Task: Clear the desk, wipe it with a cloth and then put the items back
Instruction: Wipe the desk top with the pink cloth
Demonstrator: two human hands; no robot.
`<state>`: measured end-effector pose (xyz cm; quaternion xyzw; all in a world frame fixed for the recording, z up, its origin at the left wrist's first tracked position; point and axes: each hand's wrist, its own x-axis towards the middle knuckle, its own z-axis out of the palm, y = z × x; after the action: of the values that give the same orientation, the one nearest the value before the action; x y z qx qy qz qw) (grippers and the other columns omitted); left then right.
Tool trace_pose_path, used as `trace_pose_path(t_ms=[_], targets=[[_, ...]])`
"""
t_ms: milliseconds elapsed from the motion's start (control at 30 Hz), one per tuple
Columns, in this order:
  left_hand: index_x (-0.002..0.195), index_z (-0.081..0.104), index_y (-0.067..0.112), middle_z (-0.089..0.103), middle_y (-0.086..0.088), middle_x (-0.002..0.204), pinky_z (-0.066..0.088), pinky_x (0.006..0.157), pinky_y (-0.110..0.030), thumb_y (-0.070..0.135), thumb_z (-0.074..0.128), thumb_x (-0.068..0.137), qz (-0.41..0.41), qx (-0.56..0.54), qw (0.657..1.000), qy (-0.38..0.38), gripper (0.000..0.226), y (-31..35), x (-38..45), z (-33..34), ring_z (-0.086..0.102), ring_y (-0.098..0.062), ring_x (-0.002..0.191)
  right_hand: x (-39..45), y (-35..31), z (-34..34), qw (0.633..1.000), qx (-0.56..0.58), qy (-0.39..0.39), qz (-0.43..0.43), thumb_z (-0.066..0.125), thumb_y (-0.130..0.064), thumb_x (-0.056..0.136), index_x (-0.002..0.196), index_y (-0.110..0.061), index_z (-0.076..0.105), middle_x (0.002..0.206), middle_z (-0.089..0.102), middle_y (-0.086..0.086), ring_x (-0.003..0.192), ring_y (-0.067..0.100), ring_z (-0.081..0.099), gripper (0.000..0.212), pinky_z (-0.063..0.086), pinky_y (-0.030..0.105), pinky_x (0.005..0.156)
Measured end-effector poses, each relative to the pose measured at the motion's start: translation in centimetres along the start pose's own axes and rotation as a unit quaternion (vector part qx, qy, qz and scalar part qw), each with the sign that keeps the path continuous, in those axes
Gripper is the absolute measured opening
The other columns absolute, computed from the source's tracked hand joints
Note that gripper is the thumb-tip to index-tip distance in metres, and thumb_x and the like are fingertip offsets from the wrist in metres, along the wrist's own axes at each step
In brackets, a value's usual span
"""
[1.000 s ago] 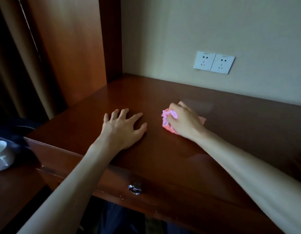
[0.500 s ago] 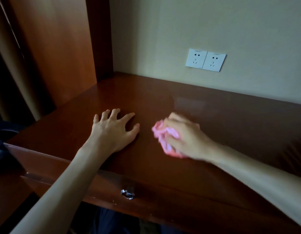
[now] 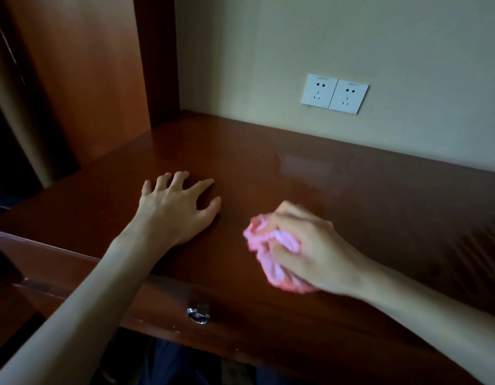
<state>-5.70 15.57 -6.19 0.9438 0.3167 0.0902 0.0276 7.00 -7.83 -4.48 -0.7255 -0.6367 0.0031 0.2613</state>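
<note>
I see my right grip [image 3: 304, 245] bunched round the pink cloth [image 3: 271, 254], mid-wipe on the bared surface [image 3: 379, 207]; beside it my left grip [image 3: 177, 209] lies splayed, holding nothing. Returning items remains.

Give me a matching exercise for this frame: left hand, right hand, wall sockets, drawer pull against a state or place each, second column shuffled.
Things:
1. left hand
2. right hand
3. wall sockets
4. drawer pull

States or places:
A. on the front face below the desk top
B. fingers spread, resting on the desk top
C. bunched round the pink cloth, blurred
D. on the wall above the desk's back edge

Pairs: 1-B, 2-C, 3-D, 4-A
</note>
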Motion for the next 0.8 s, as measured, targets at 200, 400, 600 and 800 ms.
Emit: trace_pose_path(t_ms=[200, 400, 600, 800], targets=[[0.153, 0.024, 0.053, 0.021, 0.0, 0.165, 0.018, 0.12, -0.057, 0.079, 0.017, 0.09, -0.008, -0.002, 1.0, -0.006, 0.068, 0.2, -0.1, 0.0, 0.018, -0.031, 0.151, 4.0, -1.7, 3.1, 0.992, -0.083, 0.089, 0.045, 0.049, -0.04, 0.088, 0.086, -0.034, 0.042, 0.094, 0.043, -0.009, 0.094, 0.021, 0.05, 0.009, 0.045, 0.038, 0.075], [0.154, 0.022, 0.052, 0.02, -0.002, 0.166, 0.016, 0.121, -0.057, 0.078, 0.016, 0.091, -0.002, 0.001, 1.0, -0.019, 0.068, 0.1, -0.2, -0.3, 0.017, -0.032, 0.151, -0.5, -1.0, -0.2, 0.999, 0.027, -0.01, 0.03, 0.058, -0.033, 0.086, 0.103, -0.029, 0.069, 0.11, 0.058, -0.008, 0.111, 0.011, 0.059, 0.02, 0.048, 0.03, 0.093], [0.155, 0.02, 0.052, 0.018, -0.003, 0.166, 0.015, 0.121, -0.058, 0.079, 0.014, 0.091, 0.003, 0.012, 1.0, -0.026, 0.07, 0.2, -0.1, -0.4, 0.017, -0.034, 0.151, -1.1, -0.9, 0.2, 0.988, -0.11, 0.068, 0.085, 0.048, -0.039, 0.086, 0.096, -0.028, 0.062, 0.101, 0.053, -0.009, 0.102, 0.016, 0.057, 0.021, 0.046, 0.034, 0.082], [0.156, 0.019, 0.048, 0.02, -0.006, 0.165, 0.018, 0.119, -0.061, 0.077, 0.017, 0.091, 0.001, 0.027, 0.999, -0.045, 0.071, 0.5, 0.0, -0.9, 0.019, -0.037, 0.15, -2.7, 0.4, -1.8, 0.992, -0.032, 0.06, 0.104, 0.058, -0.025, 0.087, 0.094, -0.032, 0.066, 0.108, 0.058, -0.009, 0.109, 0.009, 0.061, 0.013, 0.049, 0.03, 0.091]])
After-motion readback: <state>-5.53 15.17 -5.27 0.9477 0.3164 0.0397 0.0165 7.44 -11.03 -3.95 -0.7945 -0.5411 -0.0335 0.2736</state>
